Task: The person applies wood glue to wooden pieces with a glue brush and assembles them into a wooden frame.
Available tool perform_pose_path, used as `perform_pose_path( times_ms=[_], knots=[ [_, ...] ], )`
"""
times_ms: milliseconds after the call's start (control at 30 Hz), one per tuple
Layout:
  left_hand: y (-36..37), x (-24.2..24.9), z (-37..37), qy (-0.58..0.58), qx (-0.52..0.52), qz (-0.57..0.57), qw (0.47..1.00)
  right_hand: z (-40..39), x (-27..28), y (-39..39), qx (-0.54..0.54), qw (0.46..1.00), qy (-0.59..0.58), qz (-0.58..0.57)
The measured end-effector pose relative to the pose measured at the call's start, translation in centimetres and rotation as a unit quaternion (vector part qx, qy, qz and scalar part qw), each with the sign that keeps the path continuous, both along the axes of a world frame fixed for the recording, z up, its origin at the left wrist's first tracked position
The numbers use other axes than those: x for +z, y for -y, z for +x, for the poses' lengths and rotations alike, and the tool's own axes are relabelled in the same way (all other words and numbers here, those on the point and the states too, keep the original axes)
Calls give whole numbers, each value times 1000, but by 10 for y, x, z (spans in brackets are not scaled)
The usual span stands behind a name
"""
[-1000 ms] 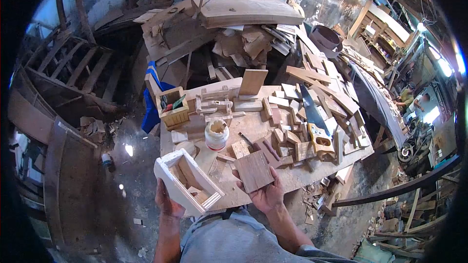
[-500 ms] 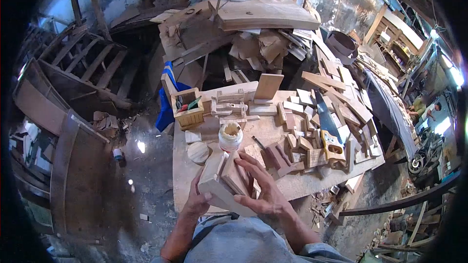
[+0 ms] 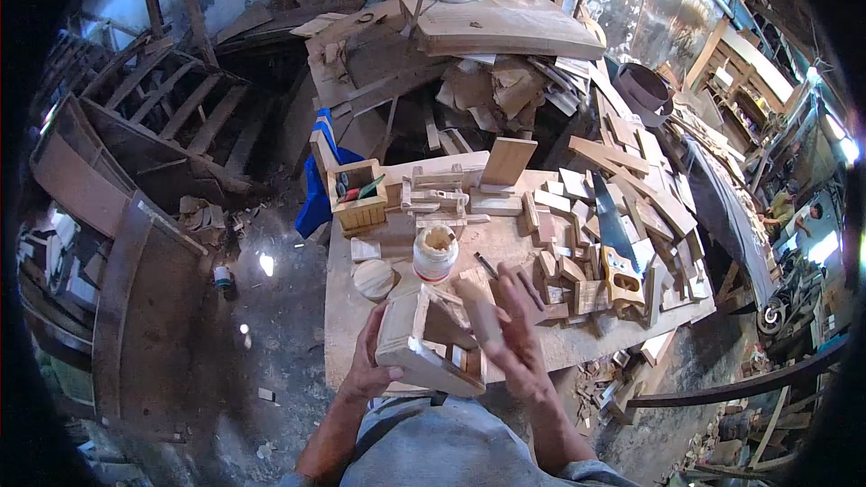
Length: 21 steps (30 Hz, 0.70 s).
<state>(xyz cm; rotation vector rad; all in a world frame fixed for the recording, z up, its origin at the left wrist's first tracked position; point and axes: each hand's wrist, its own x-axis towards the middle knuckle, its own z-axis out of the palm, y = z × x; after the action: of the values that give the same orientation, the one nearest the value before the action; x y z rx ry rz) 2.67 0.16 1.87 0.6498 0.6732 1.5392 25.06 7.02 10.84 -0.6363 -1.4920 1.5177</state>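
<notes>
Above the near edge of the surface (image 3: 568, 341), the box (image 3: 430, 365) was clasped at its left end by the left hand (image 3: 372, 368); the board (image 3: 481, 317), blurred, was apparently pinched in the right hand (image 3: 521, 343), to the right. Both were judged light, stiff and dry, best gripped by outer walls or edges.

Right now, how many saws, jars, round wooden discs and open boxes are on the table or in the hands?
Saw: 1
Jar: 1
Round wooden disc: 1
Open boxes: 2, the held box in the left hand and the small box on the table
Total: 5
</notes>
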Motion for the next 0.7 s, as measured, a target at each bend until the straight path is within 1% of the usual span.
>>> perform_pose_path(
  times_ms=[100,133,233,267,367,467,567,600,700],
  knots=[
    [0,6,0,-49,11,19,999,9,-7,-11,11,995,-36,-96],
    [1,5,-1,-50,8,21,998,12,-10,-12,37,968,-95,-229],
    [2,5,-1,-38,13,19,999,9,6,-6,64,911,-274,-301],
    [5,9,1,-24,20,9,999,13,-5,-7,114,894,-315,-298],
    [10,10,0,20,20,-3,1000,13,5,-6,123,914,-295,-250],
    [13,4,-2,49,17,3,999,12,7,-5,95,942,-221,-234],
    [15,2,-2,42,26,-2,999,7,-1,-6,72,941,-224,-244],
    [16,2,-3,35,31,-7,999,6,3,-6,74,949,-187,-241],
    [17,-3,-7,22,43,-15,999,3,7,-4,64,942,-216,-249]
  ],
)
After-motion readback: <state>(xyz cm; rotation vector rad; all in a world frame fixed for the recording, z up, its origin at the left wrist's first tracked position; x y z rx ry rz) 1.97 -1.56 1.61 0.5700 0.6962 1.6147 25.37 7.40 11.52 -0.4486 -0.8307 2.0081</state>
